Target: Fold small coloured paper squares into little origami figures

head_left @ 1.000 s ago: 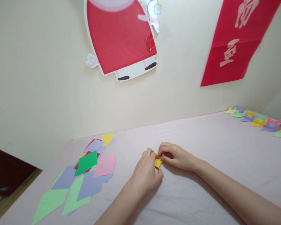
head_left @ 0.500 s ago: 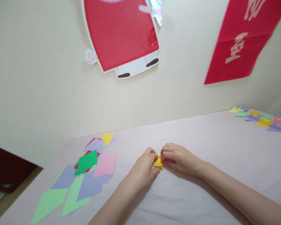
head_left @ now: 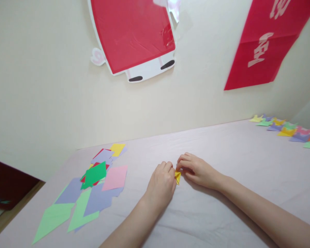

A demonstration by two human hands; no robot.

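A small piece of folded yellow paper (head_left: 178, 177) lies on the pale cloth, creases showing on its visible face. My left hand (head_left: 162, 179) is closed over its left part, the back of the hand turned up and hiding that side. From the right, my right hand (head_left: 196, 169) reaches in with curled fingers, its fingertips at the paper's upper edge. Whether the right thumb presses on the paper too is hard to see.
Loose coloured sheets lie at the left, among them a green sheet (head_left: 95, 175) and a pink sheet (head_left: 115, 177). Several folded paper pieces, one of them yellow (head_left: 286, 132), stand in rows at the far right. A wall (head_left: 144, 110) rises behind the cloth-covered surface (head_left: 222, 148).
My left hand has rolled over the yellow paper, its back now facing up and its thumb hidden. The paper has turned and shows a creased face. My right fingers have lifted slightly.
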